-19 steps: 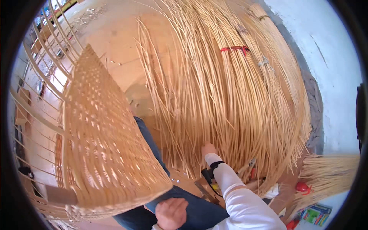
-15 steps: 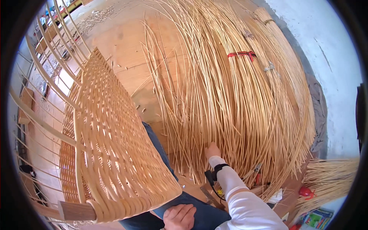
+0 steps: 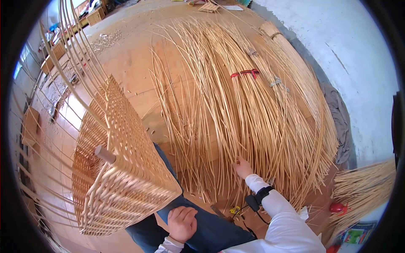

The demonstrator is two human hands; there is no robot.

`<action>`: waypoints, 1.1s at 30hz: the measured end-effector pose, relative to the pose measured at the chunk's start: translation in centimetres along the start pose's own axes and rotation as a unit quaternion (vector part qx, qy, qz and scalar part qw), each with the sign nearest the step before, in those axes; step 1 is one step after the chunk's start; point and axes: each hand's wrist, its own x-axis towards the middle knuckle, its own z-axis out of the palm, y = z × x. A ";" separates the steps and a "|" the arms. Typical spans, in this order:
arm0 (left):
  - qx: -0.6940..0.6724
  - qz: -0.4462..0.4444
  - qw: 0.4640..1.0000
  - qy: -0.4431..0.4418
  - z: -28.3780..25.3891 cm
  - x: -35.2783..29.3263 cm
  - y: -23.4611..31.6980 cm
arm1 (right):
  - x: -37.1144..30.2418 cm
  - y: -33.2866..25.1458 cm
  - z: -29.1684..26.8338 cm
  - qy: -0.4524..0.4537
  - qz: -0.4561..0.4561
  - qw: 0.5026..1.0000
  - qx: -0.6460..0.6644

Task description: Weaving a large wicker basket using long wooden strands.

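Fingers [image 3: 238, 162] of right hand [image 3: 243, 168] among willow rods [image 3: 253, 114] — touching.

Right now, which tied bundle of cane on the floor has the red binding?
The middle bundle, bound with a red tie; the bundles to its right carry pale, greyish ties. The right hand reaches into the loose ends below it.

Basket [image 3: 126, 177] left of willow rods [image 3: 253, 114]

Big fan of long pale reeds [image 3: 253, 118] across the middle, tied with a red band [image 3: 244, 73] near the top. Right hand [image 3: 243, 168] at the lower middle, fingers touching the reed ends. Half-made woven basket [image 3: 126, 177] at lower left, resting on a blue-clad leg [image 3: 202, 227]. Left hand [image 3: 182, 222] curled on that leg, just beside the basket.
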 end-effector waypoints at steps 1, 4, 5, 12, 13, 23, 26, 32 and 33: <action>0.002 0.000 1.000 0.002 -0.3 0.0 0.1 | -1.0 -0.6 -0.6 0.010 -0.004 1.000 -0.005; -0.006 -0.004 1.000 -0.004 -1.3 0.3 0.7 | -3.9 -3.8 -2.6 0.055 -0.058 0.997 -0.023; -0.038 -0.040 0.998 -0.007 -1.5 0.4 1.1 | -5.1 -5.0 -3.4 -0.035 0.027 0.987 0.157; -0.428 -0.323 0.839 -0.097 0.3 1.3 4.4 | -13.3 -14.5 -5.2 -0.236 0.020 0.866 0.441; -0.536 -0.369 0.747 -0.135 0.5 1.5 4.4 | -14.4 -15.5 -5.0 -0.265 -0.031 0.855 0.446; -0.630 -0.459 0.545 -0.309 -1.6 -1.6 3.3 | -15.9 -17.8 -3.5 -0.245 0.041 0.843 0.476; -0.672 -0.477 0.487 -0.289 -1.7 -2.8 3.4 | -14.9 -17.8 -3.6 -0.290 0.003 0.855 0.429; -0.745 -0.418 0.431 -0.292 -1.7 -3.0 3.2 | -15.5 -19.4 -4.8 -0.290 -0.117 0.864 0.395; -0.748 -0.409 0.433 -0.293 -1.8 -2.8 3.2 | -15.6 -19.8 -5.1 -0.285 -0.121 0.871 0.381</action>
